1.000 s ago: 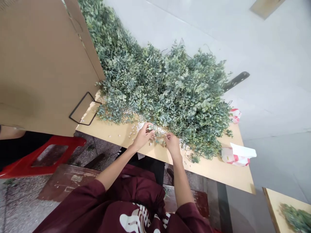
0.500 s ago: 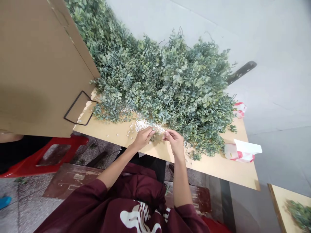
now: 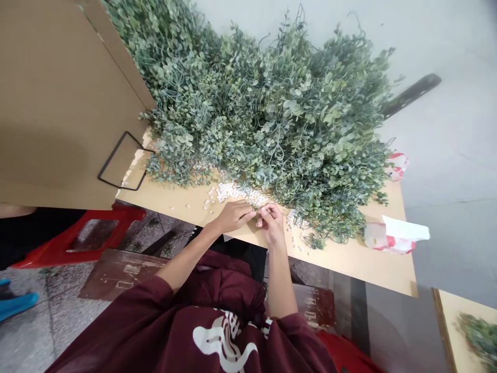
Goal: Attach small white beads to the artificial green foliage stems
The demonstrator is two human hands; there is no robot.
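Observation:
At the table's near edge, my left hand and my right hand are close together, fingertips almost meeting. Both are closed in a pinch. Whatever lies between the fingers is too small to make out, though a bit of green shows there. Just beyond them lies a scatter of small white pieces. A big heap of artificial green leafy sprigs spreads behind these pieces, and a small loose sprig lies to the right of my right hand.
A large cardboard box stands at the left beside a black wire frame. Red-and-white plastic bags lie on the wooden table's right end. A person sits on a red stool at the left.
My hands have come closer together, their fingertips now almost meeting. The view has shifted slightly, and the blue footwear at the far left shows more.

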